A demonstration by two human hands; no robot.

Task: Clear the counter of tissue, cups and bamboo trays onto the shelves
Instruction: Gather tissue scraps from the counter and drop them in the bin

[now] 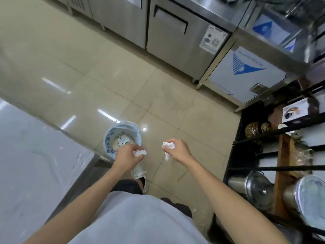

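My left hand (127, 154) is closed around a crumpled white tissue (139, 153), held just at the near right rim of a small bin (139, 133) lined with a pale blue bag and holding paper waste. My right hand (179, 149) grips a second wad of white tissue (168, 146), with a strip hanging down, over the bare floor to the right of the bin. The steel counter (35, 164) lies at the left. A black shelf rack (281, 131) stands at the right.
Steel fridge cabinets (175, 36) line the far side of the tiled floor (105, 76). The rack holds steel pots with lids (258, 187), a wooden board (284, 166), patterned bowls (256, 129) and a box. My white shoe (139, 170) shows below my left hand.
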